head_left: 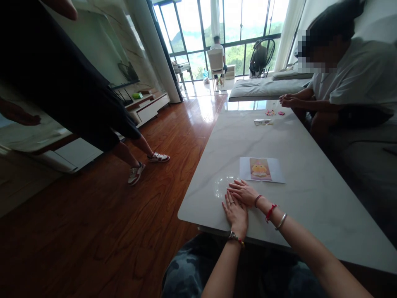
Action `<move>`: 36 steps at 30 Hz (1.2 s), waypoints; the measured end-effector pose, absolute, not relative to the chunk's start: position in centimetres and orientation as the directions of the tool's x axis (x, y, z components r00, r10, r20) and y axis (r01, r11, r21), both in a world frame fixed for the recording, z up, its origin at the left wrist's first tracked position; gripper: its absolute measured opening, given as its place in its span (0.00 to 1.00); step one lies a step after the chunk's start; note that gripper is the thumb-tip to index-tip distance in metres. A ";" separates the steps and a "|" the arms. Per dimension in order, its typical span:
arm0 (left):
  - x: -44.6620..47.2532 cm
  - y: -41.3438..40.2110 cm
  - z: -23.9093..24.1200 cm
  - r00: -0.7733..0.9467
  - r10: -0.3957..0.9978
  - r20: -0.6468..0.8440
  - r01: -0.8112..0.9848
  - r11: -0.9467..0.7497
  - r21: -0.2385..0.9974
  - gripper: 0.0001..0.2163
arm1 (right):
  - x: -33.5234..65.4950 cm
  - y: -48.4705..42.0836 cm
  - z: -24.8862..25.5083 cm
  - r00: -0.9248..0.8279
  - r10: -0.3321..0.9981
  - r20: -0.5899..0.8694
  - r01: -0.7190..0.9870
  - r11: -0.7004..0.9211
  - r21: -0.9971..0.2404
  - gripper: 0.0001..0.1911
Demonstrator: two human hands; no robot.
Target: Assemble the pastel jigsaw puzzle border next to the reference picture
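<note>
My left hand point(236, 213) lies flat on the near left part of a white marbled table point(211, 165), with a ring on one finger and nothing in its grasp. Beside it and partly touching it, my right hand point(245, 193) rests with fingers stretched out, also holding nothing. Just beyond my hands is a sheet of paper point(278, 169) printed with a picture of a yellow figure. Farther off on the table lie a small clear packet point(263, 122) and several small pink and coloured pieces point(270, 112).
A person in a white shirt point(366, 74) sits along the table's right side, hands together near its far corner. Another person in dark clothes point(77, 78) stands on the wooden floor point(124, 231) at left. Beyond are a grey sofa point(266, 87), a white chair point(216, 60) and large windows.
</note>
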State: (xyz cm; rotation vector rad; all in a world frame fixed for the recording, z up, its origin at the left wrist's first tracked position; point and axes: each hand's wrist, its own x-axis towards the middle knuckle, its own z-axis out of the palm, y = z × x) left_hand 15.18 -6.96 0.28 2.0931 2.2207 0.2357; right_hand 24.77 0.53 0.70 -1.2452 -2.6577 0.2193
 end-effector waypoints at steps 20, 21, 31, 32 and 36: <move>21.3 -8.4 1.4 0.107 0.993 0.040 0.937 -0.114 0.330 0.23 | 32.5 -2.9 1.5 -0.194 0.948 0.252 0.704 0.313 -0.637 0.21; 21.1 -8.4 1.6 0.107 0.994 0.037 0.936 -0.113 0.334 0.23 | 32.6 -3.0 1.6 -0.155 0.954 0.258 0.695 0.291 -0.657 0.21; 15.9 -5.9 3.8 0.476 0.876 0.075 0.838 -0.478 0.263 0.20 | 34.1 -6.7 0.4 0.045 0.964 0.262 0.777 0.131 -0.616 0.14; 15.5 -5.6 3.9 0.509 0.858 0.065 0.825 -0.508 0.247 0.19 | 33.9 -7.1 0.2 0.051 0.965 0.259 0.788 0.120 -0.604 0.14; 15.0 -4.9 3.7 0.514 0.855 0.062 0.822 -0.512 0.250 0.16 | 33.2 -7.7 -0.3 0.087 0.955 0.283 0.821 0.092 -0.563 0.15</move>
